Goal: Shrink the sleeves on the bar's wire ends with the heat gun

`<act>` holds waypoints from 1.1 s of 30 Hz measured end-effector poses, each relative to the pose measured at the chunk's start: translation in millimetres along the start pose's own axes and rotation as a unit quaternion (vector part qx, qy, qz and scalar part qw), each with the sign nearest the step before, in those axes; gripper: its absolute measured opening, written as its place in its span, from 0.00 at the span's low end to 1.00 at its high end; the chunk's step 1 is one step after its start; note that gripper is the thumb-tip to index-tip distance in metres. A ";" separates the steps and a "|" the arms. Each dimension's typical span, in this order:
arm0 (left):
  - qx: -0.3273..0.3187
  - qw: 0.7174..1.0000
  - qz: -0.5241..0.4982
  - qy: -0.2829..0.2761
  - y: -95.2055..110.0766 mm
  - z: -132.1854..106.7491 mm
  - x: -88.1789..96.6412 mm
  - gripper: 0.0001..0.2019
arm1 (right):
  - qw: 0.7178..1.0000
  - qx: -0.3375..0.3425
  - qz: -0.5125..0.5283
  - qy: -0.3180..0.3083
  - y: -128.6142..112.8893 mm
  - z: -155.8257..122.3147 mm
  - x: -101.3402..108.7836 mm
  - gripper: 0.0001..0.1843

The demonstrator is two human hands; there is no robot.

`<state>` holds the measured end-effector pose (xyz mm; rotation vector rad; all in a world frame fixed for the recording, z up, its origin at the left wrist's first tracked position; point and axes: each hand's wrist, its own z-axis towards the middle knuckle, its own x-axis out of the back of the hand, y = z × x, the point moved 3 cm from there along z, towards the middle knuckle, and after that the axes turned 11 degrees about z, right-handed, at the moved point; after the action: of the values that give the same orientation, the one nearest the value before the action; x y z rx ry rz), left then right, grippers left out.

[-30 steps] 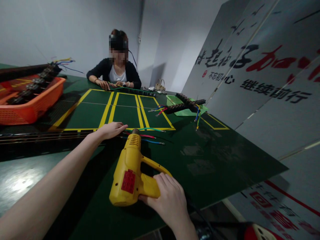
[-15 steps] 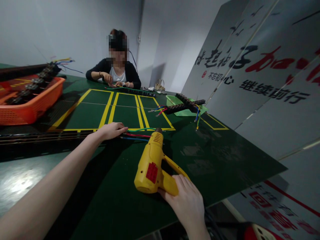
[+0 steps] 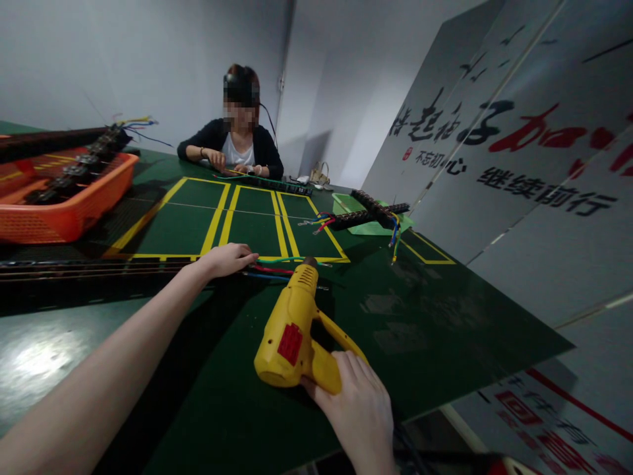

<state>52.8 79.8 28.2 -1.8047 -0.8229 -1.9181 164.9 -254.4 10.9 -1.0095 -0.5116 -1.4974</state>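
Note:
My right hand point(image 3: 353, 399) is wrapped round the handle of a yellow heat gun point(image 3: 291, 330). The gun's dark nozzle points away from me, over the coloured wires point(image 3: 273, 270). Green, red and blue wires run to the right from my left hand point(image 3: 227, 259), and metal terminals show at some of their ends. The left fingers are closed on these wires, close to the end of a long black cable chain point(image 3: 99, 280) lying on the green table point(image 3: 208, 396). My palm hides where the wires leave the chain.
An orange basket point(image 3: 93, 211) with black cable chains stands at the left. At the back right, crossed chains with coloured wires point(image 3: 373, 212) rest on a green basket point(image 3: 352, 221). Across the table a person point(image 3: 237, 142) handles another chain. Yellow tape point(image 3: 215, 227) marks the tabletop.
The heat gun has moved a little left over the wires, with my right hand on it. My left hand stays in place on the wires. The view has shifted slightly.

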 end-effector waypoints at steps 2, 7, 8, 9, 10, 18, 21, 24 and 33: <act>-0.007 1.000 0.003 0.003 2.1 -0.9 1.4 0.30 | 1.000 0.006 0.014 0.001 -9.9 1.4 -4.6 0.30; -0.011 1.000 0.006 0.007 5.5 -2.8 3.8 0.29 | 0.998 0.038 0.052 -0.002 -35.6 6.1 -8.9 0.29; -0.007 1.000 0.004 0.007 5.1 -2.6 3.5 0.29 | 0.997 0.042 0.058 -0.001 -40.2 6.5 -9.5 0.29; -0.005 1.000 0.002 0.007 4.4 -2.3 2.8 0.29 | 0.997 0.044 0.064 0.000 -44.5 6.6 -10.4 0.29; -0.006 1.000 0.000 0.007 3.6 -1.7 1.9 0.29 | 0.997 0.046 0.070 0.001 -48.3 6.6 -11.7 0.29; -0.002 1.000 -0.004 0.014 -1.2 0.3 -2.6 0.29 | 0.993 0.049 0.103 0.002 -60.8 6.1 -19.0 0.28; -0.010 1.000 -0.006 0.018 -0.5 -1.0 -1.9 0.30 | 0.993 0.047 0.110 0.001 -59.1 7.4 -18.0 0.28; -0.021 0.999 -0.006 0.024 0.0 -1.9 -1.5 0.31 | 0.992 0.047 0.114 -0.004 -54.9 10.7 -17.3 0.27; -0.002 0.999 -0.028 0.034 -1.9 -2.2 -2.8 0.29 | 0.993 0.044 0.107 -0.015 -31.1 13.6 -10.1 0.29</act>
<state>50.2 79.5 25.1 -1.7262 -0.8562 -2.0053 138.6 -231.5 16.9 -0.9878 -0.4713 -1.2617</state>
